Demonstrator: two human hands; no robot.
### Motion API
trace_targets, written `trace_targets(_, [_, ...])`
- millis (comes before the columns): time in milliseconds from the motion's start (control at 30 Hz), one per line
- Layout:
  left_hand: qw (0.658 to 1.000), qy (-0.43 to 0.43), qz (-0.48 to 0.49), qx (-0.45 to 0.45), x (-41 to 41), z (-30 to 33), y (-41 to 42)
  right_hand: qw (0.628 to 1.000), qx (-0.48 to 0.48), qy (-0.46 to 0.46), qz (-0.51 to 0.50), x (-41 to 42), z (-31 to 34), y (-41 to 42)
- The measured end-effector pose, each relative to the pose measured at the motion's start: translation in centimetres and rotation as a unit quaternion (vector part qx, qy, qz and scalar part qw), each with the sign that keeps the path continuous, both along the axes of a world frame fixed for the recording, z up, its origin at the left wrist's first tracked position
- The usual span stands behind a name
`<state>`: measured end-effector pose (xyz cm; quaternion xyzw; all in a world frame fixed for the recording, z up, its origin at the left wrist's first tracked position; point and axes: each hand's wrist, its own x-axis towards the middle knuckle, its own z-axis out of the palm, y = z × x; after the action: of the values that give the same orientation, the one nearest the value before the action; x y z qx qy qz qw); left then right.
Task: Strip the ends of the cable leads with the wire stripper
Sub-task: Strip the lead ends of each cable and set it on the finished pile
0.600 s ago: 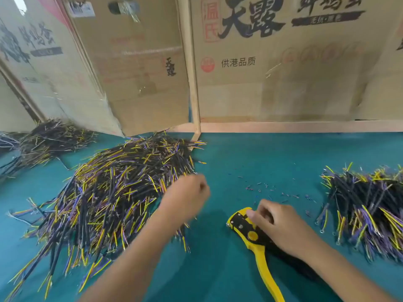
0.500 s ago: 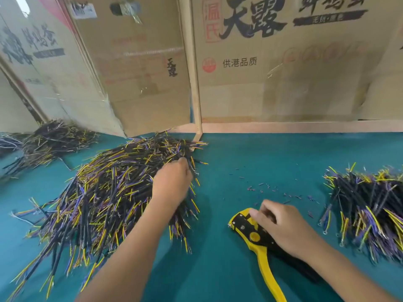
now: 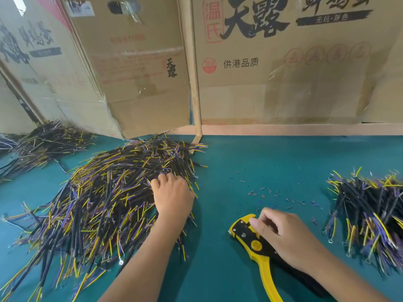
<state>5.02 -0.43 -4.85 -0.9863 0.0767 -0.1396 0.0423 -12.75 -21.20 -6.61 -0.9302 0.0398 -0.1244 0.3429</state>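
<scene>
Both hands are low over a green table (image 3: 250, 162), seen from the head camera. The left hand (image 3: 173, 198) lies palm down on the near right edge of the big pile of cable leads (image 3: 104, 203), its fingers curled down among the black, yellow and purple strands; whether it has pinched one lead cannot be told, since the fingertips are buried. The right hand (image 3: 283, 236) rests on the wire stripper (image 3: 254, 240), which lies flat on the table to the right of the pile, its yellow handle pointing toward the person. The thumb presses on the stripper's head and the fingers curl over the black handle, gripping the tool.

A second heap of leads (image 3: 370, 214) lies at the right edge of the table, well apart from the big pile. Small bits of stripped insulation (image 3: 274, 195) are scattered between the two. A third bundle (image 3: 45, 140) lies at far left. Cardboard boxes (image 3: 283, 62) stand along the back.
</scene>
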Motion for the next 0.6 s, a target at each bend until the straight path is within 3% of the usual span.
trace_targets(233, [1.000, 0.001, 0.008, 0.005, 0.3, 0.6, 0.6, 1.000, -0.005, 0.003, 0.011, -0.2, 0.2, 0.0])
trace_targets(500, [0.996, 0.016, -0.033, -0.077, 0.3, 1.3, 2.7, 1.000, -0.004, 0.005, 0.011, -0.3, 0.4, 0.1])
trace_targets(600, [0.986, 0.034, -0.051, -0.152, 0.3, 1.1, 3.5, 1.000, 0.005, 0.002, 0.011, -0.3, 0.4, 0.2])
